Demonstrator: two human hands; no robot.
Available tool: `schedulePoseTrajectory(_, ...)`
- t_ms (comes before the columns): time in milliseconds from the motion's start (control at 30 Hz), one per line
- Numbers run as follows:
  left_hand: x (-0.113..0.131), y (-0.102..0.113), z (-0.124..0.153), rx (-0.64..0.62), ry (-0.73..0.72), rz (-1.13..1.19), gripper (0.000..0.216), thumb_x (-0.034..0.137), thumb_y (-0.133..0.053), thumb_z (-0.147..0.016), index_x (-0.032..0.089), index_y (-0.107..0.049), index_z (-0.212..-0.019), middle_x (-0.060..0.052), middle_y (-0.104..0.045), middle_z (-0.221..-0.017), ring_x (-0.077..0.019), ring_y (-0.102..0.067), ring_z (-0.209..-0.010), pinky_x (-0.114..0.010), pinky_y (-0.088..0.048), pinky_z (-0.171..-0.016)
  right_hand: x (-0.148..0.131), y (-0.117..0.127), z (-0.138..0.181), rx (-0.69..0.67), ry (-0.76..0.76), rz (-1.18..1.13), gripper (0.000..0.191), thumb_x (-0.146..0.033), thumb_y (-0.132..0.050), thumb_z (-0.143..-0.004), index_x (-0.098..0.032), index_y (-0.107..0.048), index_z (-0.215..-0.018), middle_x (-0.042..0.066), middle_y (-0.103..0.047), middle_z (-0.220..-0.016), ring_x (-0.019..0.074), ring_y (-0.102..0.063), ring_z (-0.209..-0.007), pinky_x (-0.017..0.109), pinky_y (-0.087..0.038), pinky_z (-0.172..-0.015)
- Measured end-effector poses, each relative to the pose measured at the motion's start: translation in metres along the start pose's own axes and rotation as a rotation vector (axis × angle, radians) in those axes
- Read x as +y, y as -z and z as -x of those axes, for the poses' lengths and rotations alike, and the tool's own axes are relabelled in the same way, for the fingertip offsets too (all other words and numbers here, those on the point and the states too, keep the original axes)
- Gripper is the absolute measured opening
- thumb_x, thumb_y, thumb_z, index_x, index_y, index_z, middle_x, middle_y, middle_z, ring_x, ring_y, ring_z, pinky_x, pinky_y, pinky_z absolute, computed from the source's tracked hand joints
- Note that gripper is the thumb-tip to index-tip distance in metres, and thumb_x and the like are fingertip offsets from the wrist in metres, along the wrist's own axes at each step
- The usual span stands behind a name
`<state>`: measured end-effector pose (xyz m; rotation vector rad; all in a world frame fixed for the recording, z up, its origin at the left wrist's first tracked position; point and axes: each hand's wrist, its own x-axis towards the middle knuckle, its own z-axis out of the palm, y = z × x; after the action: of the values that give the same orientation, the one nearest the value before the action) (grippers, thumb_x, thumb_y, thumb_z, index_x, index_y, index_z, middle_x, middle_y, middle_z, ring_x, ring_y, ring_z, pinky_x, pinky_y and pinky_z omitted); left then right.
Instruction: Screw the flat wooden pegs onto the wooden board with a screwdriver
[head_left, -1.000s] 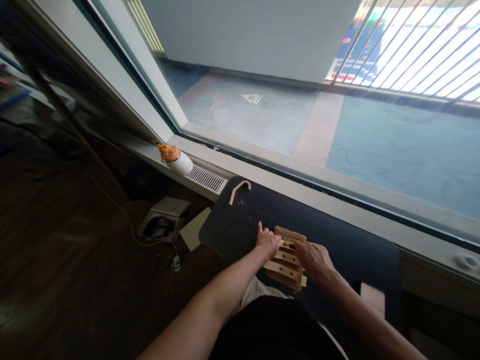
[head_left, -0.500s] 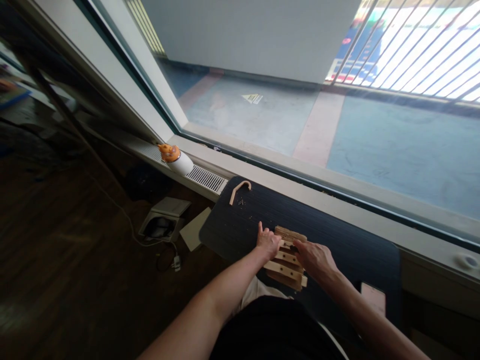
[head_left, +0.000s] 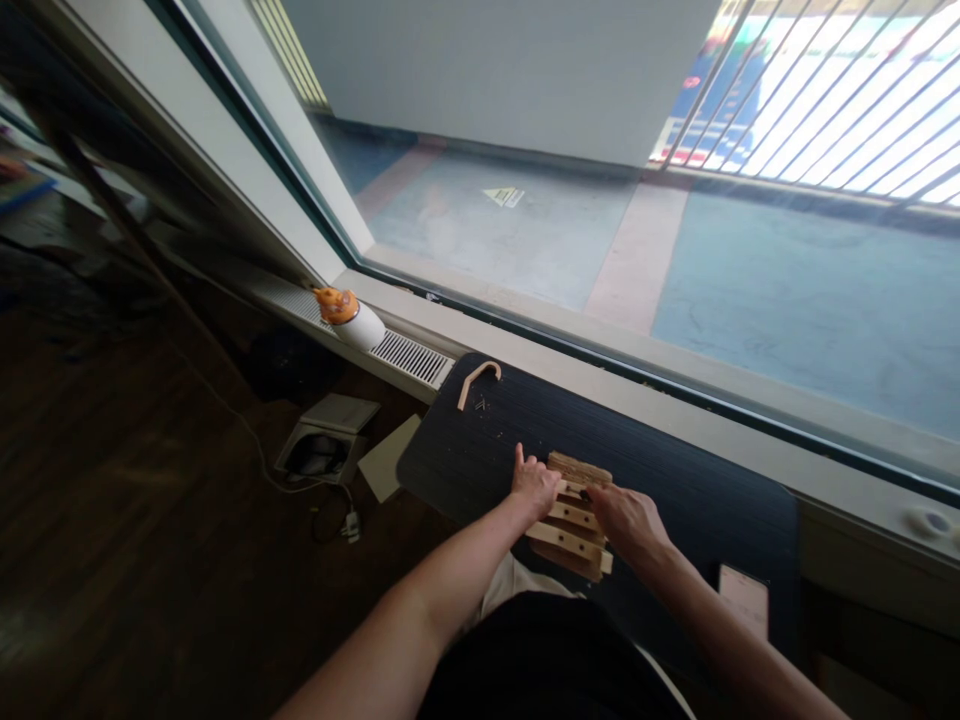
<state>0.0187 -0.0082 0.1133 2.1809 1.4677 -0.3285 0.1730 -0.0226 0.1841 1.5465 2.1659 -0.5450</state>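
A small wooden assembly of stacked slats (head_left: 571, 520) lies on the dark table (head_left: 675, 490) in front of me. My left hand (head_left: 534, 484) rests against its left edge, fingers curled on the wood and one finger stretched flat on the table. My right hand (head_left: 626, 518) sits on its right side, fingertips pinched at a small dark spot on an upper slat. What the pinch holds is too small to make out.
A curved wooden piece (head_left: 477, 380) and tiny loose bits lie at the table's far left corner. A pale card (head_left: 744, 598) sits near the right front. An orange-topped white bottle (head_left: 349, 316) lies on the floor vent by the window. A floor box with cables (head_left: 322, 445) is left of the table.
Almost nothing differs; both hands stay on the wooden assembly, and the view has shifted very slightly.
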Motion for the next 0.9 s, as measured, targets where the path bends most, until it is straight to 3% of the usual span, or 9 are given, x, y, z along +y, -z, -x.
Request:
schedulePoseTrajectory(267,0.0,0.002,0.001,0.002,-0.002,-0.001,0.025,0.036,-0.046,-0.091,0.024,-0.068,-0.095,-0.006,-0.069,-0.093,-0.0257,-0.057,-0.103,-0.061,-0.014,-0.109,-0.006,0.002,-0.002,-0.008,-0.042,-0.003,0.028,-0.018,-0.04,-0.091,-0.014,-0.068,-0.087,0.011,-0.074,-0.083,0.0213,-0.07,-0.081,0.025,-0.043,-0.064)
schedulePoseTrajectory(500,0.0,0.001,0.001,0.007,-0.007,-0.005,0.023,0.033,-0.047,-0.09,0.024,-0.067,-0.095,-0.006,-0.069,-0.095,-0.026,-0.056,-0.104,-0.06,-0.014,-0.11,-0.005,0.013,0.003,-0.006,0.013,-0.005,0.029,-0.013,-0.038,-0.089,-0.021,-0.065,-0.095,0.005,-0.073,-0.089,0.0179,-0.068,-0.083,0.025,-0.044,-0.066)
schedulePoseTrajectory(900,0.0,0.001,0.002,0.018,-0.008,-0.009,0.027,0.036,-0.044,-0.092,0.024,-0.067,-0.095,-0.006,-0.069,-0.094,-0.0252,-0.056,-0.103,-0.06,-0.015,-0.11,-0.007,0.009,-0.001,-0.014,0.001,0.009,0.026,-0.015,-0.04,-0.091,-0.016,-0.066,-0.092,0.009,-0.074,-0.088,0.0209,-0.07,-0.083,0.027,-0.046,-0.067)
